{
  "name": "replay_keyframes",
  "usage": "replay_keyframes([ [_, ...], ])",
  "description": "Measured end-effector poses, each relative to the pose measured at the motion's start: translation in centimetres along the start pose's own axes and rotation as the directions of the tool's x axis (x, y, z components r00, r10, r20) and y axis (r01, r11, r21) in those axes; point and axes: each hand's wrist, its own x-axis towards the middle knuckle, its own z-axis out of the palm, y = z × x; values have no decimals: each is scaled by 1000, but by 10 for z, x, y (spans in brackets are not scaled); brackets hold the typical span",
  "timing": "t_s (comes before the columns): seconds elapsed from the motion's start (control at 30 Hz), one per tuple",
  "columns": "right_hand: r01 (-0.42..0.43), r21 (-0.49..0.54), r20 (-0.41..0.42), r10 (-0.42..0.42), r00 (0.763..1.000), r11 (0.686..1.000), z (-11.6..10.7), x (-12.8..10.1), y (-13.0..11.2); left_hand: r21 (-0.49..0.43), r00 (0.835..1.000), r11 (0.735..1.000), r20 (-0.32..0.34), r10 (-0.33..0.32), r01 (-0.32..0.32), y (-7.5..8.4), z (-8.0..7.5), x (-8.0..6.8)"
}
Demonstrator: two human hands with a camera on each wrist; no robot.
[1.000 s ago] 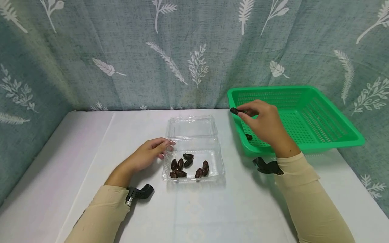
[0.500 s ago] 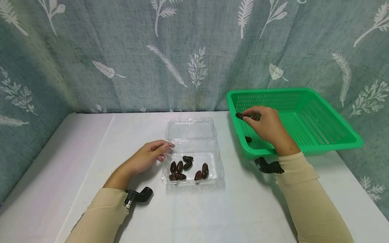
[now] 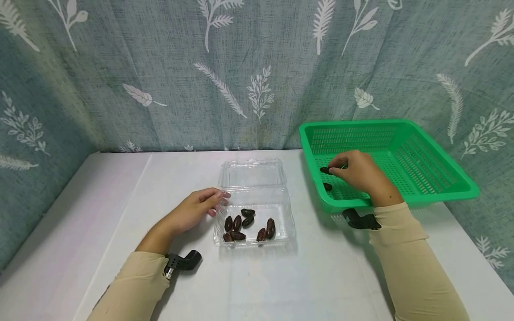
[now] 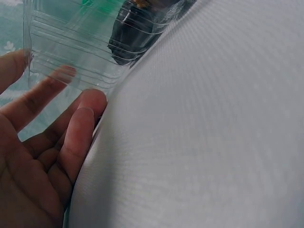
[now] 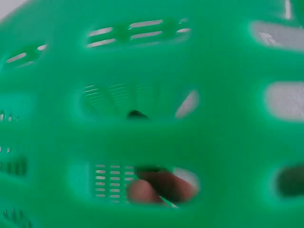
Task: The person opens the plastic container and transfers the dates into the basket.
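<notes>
My right hand (image 3: 359, 171) reaches down inside the green plastic basket (image 3: 421, 156) at the right of the white table (image 3: 281, 276), thumb and fingertips pinching a dark brown date (image 3: 325, 170) just above the perforated floor. A second date (image 3: 328, 186) lies loose on the basket floor, near the front left corner and just below the one I hold. From the right wrist view, only the blurred green lattice wall (image 5: 152, 118) fills the frame, with fingertips (image 5: 161, 187) showing through one of its openings.

My left hand (image 3: 194, 208) rests on the table with its fingers relaxed and nearly straight, their tips touching the left wall of the clear plastic clamshell container (image 3: 257, 225); it grips nothing. The left wrist view shows the same contact close up: fingers (image 4: 80, 128) lying against the ribbed transparent wall (image 4: 80, 57) where it meets the tabletop.

The container sits at the middle of the table with its hinged lid (image 3: 252, 173) folded open toward the back. Seven dates (image 3: 248, 224) lie in its tray, bunched mostly toward the front left, two of them off to the right. The basket stands well apart from the container, to its right, its far end tilted up against the curtain.

Both forearms wear beige sleeves (image 3: 413, 267), with a black camera mount (image 3: 182, 261) at the left wrist and another (image 3: 359, 220) at the right. A grey-green curtain printed with white leaves (image 3: 160, 76) hangs behind the table
</notes>
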Motion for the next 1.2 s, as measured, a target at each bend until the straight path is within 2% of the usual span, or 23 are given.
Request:
replay_keyframes([
  [0.37, 24, -3, 134, -24, 991, 1000, 8, 2, 7, -5, 1000, 1000, 1, -5, 5, -2, 2, -1],
  [0.73, 5, 31, 243, -13, 970, 999, 8, 3, 7, -4, 1000, 1000, -2, 15, -15, -2, 1, 0],
  [0.87, 17, 26, 271, -23, 962, 1000, 11, 3, 9, -6, 1000, 1000, 9, 15, -15, -4, 2, -2],
  [1.2, 39, 23, 271, -44, 962, 999, 11, 6, 6, -5, 1000, 1000, 1, 31, -31, -4, 0, 0],
])
